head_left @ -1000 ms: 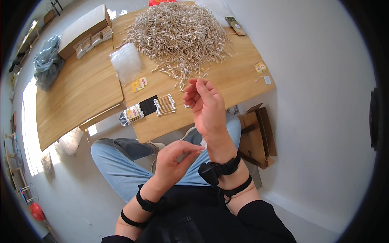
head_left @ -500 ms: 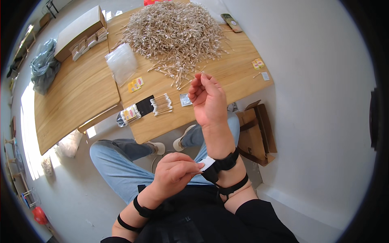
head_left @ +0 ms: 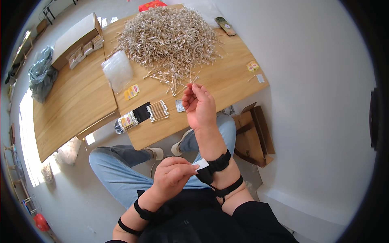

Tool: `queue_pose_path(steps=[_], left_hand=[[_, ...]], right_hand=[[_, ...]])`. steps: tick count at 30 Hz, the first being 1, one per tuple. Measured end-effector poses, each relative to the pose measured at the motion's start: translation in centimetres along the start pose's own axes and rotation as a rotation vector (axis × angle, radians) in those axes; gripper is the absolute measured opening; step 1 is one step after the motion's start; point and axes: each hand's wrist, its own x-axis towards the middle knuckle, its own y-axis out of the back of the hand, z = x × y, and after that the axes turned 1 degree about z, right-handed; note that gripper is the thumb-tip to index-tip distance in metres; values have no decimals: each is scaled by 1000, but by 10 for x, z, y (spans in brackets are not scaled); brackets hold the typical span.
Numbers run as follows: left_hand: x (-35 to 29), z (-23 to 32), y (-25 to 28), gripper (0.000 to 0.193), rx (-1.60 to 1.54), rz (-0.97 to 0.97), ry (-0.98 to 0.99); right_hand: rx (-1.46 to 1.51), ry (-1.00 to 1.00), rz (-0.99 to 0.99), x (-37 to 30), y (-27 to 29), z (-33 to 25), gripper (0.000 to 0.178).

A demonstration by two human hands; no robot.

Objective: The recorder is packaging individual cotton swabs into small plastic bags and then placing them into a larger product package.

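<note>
My left hand [head_left: 173,178] is closed in a pinch on a small white piece [head_left: 201,163] beside the black wrist strap [head_left: 220,163] on my right forearm. Whether that piece is fixed to the strap, I cannot tell. My right hand [head_left: 200,108] is raised palm-up before the table edge, its fingers loosely curled and nothing visible in the palm. Left of it, a row of cotton swabs [head_left: 159,111] lies by a black strip [head_left: 141,112] and a clear bag of swabs with a yellow label [head_left: 127,120]. A silvery sachet [head_left: 180,105] is partly behind my right hand.
A large heap of cotton swabs [head_left: 166,36] covers the table's far part. Clear plastic bags [head_left: 117,71], yellow cards [head_left: 131,92] and a phone [head_left: 225,26] lie around it. A long carton [head_left: 77,36] stands far left; an open cardboard box [head_left: 253,135] is below the right edge.
The view has shifted slightly, so the table sits a little lower and further left. Both hands keep nearly the same pose, with the left still pinching the white piece.
</note>
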Motion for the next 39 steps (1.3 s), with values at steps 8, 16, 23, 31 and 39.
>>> queue_pose_path(steps=[8,16,23,31,39], left_hand=[[0,-3,-2,26,8,28,109],[-1,-2,0,24,-44,14,55],[2,0,-4,22,-21,39,126],[0,-1,-1,25,-46,15,49],[1,1,18,13,-523,345,645]], right_hand=[[20,15,-38,5,0,0,10],[19,10,-32,5,1,0,11],[13,25,-2,7,3,-2,11],[13,34,-3,6,5,-2,11],[-2,26,6,8,24,-2,10]])
